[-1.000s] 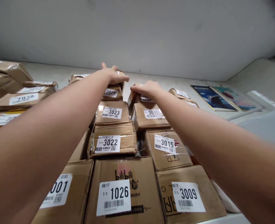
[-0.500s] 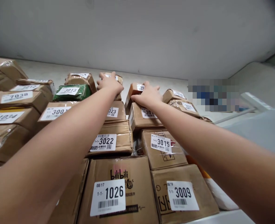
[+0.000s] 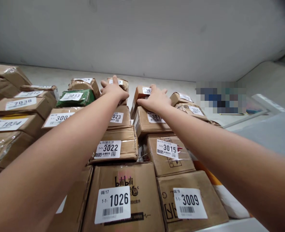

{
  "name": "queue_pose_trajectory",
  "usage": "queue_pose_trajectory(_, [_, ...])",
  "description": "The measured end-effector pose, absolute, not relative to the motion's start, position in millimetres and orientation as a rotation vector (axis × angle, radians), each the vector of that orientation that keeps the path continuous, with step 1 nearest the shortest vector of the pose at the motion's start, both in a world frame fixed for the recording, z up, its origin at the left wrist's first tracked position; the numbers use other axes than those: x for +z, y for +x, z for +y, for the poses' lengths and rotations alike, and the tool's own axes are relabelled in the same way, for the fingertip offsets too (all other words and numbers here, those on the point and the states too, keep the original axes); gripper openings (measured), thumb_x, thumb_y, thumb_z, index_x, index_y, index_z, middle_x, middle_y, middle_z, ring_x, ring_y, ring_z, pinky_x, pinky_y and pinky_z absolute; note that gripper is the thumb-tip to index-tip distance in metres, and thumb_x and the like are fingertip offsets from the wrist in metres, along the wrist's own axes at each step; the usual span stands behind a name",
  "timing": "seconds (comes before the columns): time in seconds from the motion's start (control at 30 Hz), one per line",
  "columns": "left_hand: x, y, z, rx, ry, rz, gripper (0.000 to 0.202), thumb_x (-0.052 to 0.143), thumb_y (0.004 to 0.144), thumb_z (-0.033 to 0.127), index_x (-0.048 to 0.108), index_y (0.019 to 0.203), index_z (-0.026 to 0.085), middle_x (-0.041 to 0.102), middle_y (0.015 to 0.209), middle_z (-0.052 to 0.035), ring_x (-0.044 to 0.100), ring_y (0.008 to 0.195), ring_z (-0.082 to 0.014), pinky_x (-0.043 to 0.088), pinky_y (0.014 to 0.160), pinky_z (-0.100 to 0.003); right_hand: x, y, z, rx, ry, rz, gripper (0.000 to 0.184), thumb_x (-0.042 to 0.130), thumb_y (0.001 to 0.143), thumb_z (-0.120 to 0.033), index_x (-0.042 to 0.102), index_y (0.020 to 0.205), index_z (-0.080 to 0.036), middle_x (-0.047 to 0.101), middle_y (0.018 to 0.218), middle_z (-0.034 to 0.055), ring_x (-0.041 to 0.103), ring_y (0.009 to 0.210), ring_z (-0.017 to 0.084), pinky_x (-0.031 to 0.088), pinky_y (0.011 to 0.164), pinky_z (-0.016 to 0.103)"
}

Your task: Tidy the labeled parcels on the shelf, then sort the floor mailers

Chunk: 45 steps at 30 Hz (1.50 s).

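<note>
High on the stack, my left hand (image 3: 114,91) is open with fingers spread, in front of a small cardboard box (image 3: 124,84) whose label is partly covered. My right hand (image 3: 158,98) lies with thumb and fingers apart against a small orange-brown box (image 3: 140,91); its far fingers are partly hidden. This box rests on a wider cardboard box (image 3: 144,124) with a label starting 301. Beneath my left hand are a box labelled 023 (image 3: 126,120) and a taped box labelled 3022 (image 3: 129,141).
Large boxes labelled 1026 (image 3: 142,180) and 3009 (image 3: 200,182) form the bottom, with box 3015 (image 3: 185,164) above. A green parcel (image 3: 88,96) and several cartons (image 3: 43,109) stand left. A white and orange bag (image 3: 229,199) sits lower right. The ceiling (image 3: 142,38) spans above.
The view has shifted slightly, so the left-hand stacks sit a little lower and farther right. My left hand has moved slightly, showing more of the small box's label. My right hand stays at its box.
</note>
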<state>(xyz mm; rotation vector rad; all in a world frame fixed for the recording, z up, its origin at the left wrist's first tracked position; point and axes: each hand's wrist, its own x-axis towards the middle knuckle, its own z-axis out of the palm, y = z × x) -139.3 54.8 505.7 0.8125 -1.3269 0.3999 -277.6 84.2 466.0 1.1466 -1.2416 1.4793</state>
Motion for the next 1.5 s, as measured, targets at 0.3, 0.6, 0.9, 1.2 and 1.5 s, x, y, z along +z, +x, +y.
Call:
queue_pose_trajectory(0.3, [510,-144,59,0.456,0.938,-1.298,0.094,0.058,0.070,0.058,0.017,0.149,0.028,0.039,0.145,-0.0213,0.040,0.129,-0.0403,0.043,0.096,-0.055,465,-278,86,1.462,1.135,-1.249,0.080,0.063,0.069,-0.054,0.037,0.136,-0.018,0.047,0.123,0.0227,0.048,0.115,0.038,0.046,0.086,0.050])
queue_pose_trajectory(0.6, [511,-145,46,0.513,0.794,-1.239,0.082,0.056,0.075,0.051,0.025,0.147,0.030,0.048,0.139,-0.0188,0.044,0.128,-0.0384,0.038,0.101,-0.058,465,-281,87,1.474,1.122,-1.271,0.083,0.063,0.069,-0.060,0.038,0.137,-0.019,0.045,0.124,0.0246,0.054,0.105,0.040,0.046,0.080,0.052])
queue_pose_trajectory(0.9, [517,-140,42,0.510,0.805,-1.187,0.085,0.060,0.074,0.053,0.021,0.148,0.037,0.045,0.142,-0.0156,0.045,0.127,-0.0379,0.047,0.094,-0.048,465,-280,88,1.465,1.110,-1.291,0.081,0.063,0.068,-0.059,0.039,0.135,-0.020,0.046,0.123,0.0223,0.056,0.100,0.035,0.048,0.078,0.048])
queue_pose_trajectory(1.2, [526,-119,45,0.458,0.905,-1.306,0.094,0.058,0.068,0.065,0.028,0.146,0.022,0.054,0.138,-0.0176,0.054,0.121,-0.0377,0.047,0.096,-0.047,466,-281,88,1.508,1.131,-1.221,0.082,0.067,0.065,-0.054,0.041,0.133,-0.017,0.046,0.121,0.0227,0.054,0.102,0.037,0.047,0.078,0.051])
queue_pose_trajectory(1.5, [528,-122,45,0.440,0.993,-1.325,0.114,0.062,0.061,0.067,0.009,0.151,0.021,0.034,0.153,-0.0185,0.040,0.134,-0.0389,0.044,0.101,-0.048,469,-281,89,1.538,1.153,-1.183,0.083,0.071,0.061,-0.050,0.042,0.131,-0.015,0.047,0.118,0.0216,0.046,0.113,0.044,0.047,0.079,0.057])
